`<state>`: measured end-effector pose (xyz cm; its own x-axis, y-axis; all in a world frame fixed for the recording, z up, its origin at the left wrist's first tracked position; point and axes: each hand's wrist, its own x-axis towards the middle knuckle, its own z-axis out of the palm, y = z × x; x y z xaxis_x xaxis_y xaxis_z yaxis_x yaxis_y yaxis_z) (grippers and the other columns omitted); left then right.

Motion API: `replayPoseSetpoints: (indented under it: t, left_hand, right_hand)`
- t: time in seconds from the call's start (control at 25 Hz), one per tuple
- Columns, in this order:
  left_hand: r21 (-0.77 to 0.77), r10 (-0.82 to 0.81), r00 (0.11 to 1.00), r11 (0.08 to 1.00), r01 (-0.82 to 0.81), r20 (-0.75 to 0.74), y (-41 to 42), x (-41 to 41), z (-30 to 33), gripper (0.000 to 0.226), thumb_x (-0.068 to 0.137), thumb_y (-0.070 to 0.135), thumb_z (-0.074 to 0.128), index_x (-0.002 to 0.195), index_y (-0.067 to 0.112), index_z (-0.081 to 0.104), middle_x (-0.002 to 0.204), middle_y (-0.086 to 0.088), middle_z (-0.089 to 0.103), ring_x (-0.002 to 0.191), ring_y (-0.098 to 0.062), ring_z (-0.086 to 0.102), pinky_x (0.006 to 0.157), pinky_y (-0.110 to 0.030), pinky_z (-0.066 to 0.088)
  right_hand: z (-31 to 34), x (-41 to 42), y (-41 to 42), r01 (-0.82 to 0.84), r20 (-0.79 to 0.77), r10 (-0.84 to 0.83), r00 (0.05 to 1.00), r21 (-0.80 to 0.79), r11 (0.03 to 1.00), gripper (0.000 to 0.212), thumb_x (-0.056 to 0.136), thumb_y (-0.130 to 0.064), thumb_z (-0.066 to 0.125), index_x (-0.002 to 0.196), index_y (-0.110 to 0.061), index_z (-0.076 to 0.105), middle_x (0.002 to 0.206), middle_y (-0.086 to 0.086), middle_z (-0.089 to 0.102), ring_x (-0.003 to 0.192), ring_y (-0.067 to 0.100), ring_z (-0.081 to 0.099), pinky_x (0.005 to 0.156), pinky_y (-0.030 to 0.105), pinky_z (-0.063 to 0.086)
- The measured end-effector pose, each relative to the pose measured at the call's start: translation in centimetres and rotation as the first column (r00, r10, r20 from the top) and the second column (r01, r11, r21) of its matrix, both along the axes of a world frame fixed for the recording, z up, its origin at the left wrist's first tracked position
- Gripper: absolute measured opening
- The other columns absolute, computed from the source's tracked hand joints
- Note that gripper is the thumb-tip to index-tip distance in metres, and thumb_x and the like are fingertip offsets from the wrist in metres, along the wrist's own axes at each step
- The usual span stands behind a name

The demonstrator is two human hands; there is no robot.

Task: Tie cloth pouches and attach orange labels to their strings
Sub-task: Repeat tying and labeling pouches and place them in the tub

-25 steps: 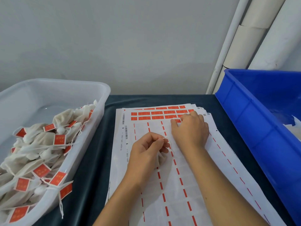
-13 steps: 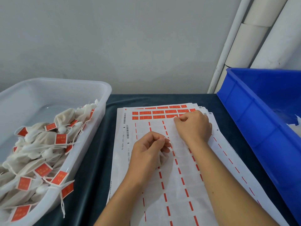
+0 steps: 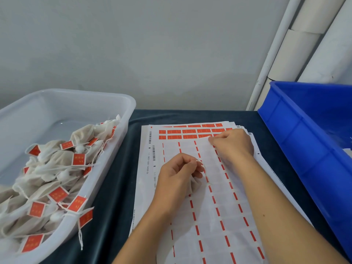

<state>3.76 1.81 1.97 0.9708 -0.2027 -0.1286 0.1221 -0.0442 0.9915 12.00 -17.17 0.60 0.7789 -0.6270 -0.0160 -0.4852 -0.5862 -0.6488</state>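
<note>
On the label sheets [image 3: 209, 216], a cloth pouch [image 3: 194, 184] is gripped by its string in the left hand [image 3: 177, 178]; an orange label [image 3: 204, 136] is pinched by the right hand [image 3: 233, 143]. Tagged pouches [image 3: 57, 168] are heaped in the white tub [image 3: 122, 119]; a blue crate [image 3: 308, 134] stands right.

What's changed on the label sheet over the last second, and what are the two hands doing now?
The right hand slid from mid-sheet up to the lowest row of orange labels and now pinches at one; whether it has lifted is unclear. The left hand stayed put, pinching the string with a pouch beneath its fingers. Label sheets, white tub of tagged pouches and blue bin are unchanged.
</note>
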Motion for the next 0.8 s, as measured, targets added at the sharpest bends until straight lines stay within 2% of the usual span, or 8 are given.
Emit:
replayPoseSetpoints:
  t: [0.08,0.2,0.44,0.56,0.6,0.68,0.8]
  left_hand:
    - [-0.004,0.003,1.0,1.0,-0.003,-0.005,0.0,0.1,0.0,0.027,0.108,0.015,0.054,0.089,0.018,0.073,0.087,0.006,0.078,0.082,-0.012,0.073,0.075,-0.025,0.061]
    - [-0.008,0.005,1.0,1.0,-0.005,-0.01,0.1,0.1,0.0,0.027,0.108,0.016,0.054,0.088,0.019,0.073,0.088,0.006,0.078,0.083,-0.013,0.074,0.077,-0.027,0.062]
    - [-0.014,0.003,1.0,1.0,-0.003,-0.009,0.2,0.3,-0.2,0.028,0.108,0.017,0.055,0.087,0.02,0.073,0.089,0.005,0.078,0.084,-0.014,0.074,0.082,-0.034,0.062]
    - [-0.012,0.003,1.0,1.0,-0.003,-0.01,0.2,0.3,-0.2,0.027,0.108,0.017,0.055,0.088,0.021,0.073,0.089,0.006,0.078,0.085,-0.013,0.074,0.083,-0.035,0.063]
    - [-0.013,0.003,1.0,1.0,-0.003,-0.011,0.2,0.3,-0.3,0.027,0.108,0.017,0.055,0.088,0.021,0.073,0.088,0.006,0.078,0.084,-0.013,0.074,0.083,-0.034,0.063]
    - [-0.011,0.004,1.0,1.0,-0.004,-0.014,0.1,0.3,-0.3,0.027,0.108,0.018,0.055,0.089,0.021,0.074,0.089,0.006,0.078,0.084,-0.012,0.074,0.084,-0.033,0.063]
    - [-0.004,0.003,1.0,1.0,-0.003,-0.008,0.0,0.2,-0.3,0.026,0.108,0.019,0.055,0.089,0.021,0.074,0.089,0.007,0.078,0.085,-0.012,0.074,0.085,-0.034,0.063]
  right_hand:
    - [0.4,0.1,-0.6,-0.045,-0.029,0.047,0.998,0.044,0.998,0.018,0.085,-0.048,0.079,0.085,-0.03,0.075,0.111,-0.008,0.074,0.066,0.005,0.052,0.073,0.028,0.048]
    - [0.6,0.4,-1.1,-0.083,-0.058,0.087,0.995,0.056,0.995,0.025,0.084,-0.048,0.08,0.098,-0.028,0.08,0.118,-0.006,0.073,0.065,0.005,0.048,0.074,0.029,0.047]
    - [0.6,0.8,-1.6,-0.083,-0.06,0.086,0.994,0.061,0.995,0.017,0.084,-0.045,0.081,0.091,-0.03,0.076,0.119,-0.005,0.073,0.068,0.008,0.049,0.072,0.03,0.048]
    - [0.5,0.6,-1.7,-0.133,-0.062,0.134,0.989,0.011,0.991,0.02,0.091,-0.045,0.074,0.101,-0.028,0.079,0.118,-0.005,0.073,0.072,0.008,0.054,0.076,0.03,0.052]
    - [0.4,0.4,-1.6,-0.155,-0.059,0.154,0.986,-0.014,0.988,0.022,0.092,-0.047,0.072,0.103,-0.029,0.079,0.116,-0.006,0.074,0.075,0.009,0.058,0.078,0.031,0.054]
    - [0.1,-0.2,-1.1,-0.181,-0.039,0.178,0.983,-0.066,0.981,0.02,0.09,-0.052,0.071,0.088,-0.033,0.076,0.1,-0.011,0.074,0.078,0.01,0.063,0.08,0.036,0.058]
    - [-0.3,-0.7,0.0,-0.171,-0.013,0.172,0.985,-0.187,0.967,0.025,0.087,-0.053,0.073,0.074,-0.033,0.07,0.078,-0.016,0.067,0.068,0.009,0.063,0.066,0.029,0.054]
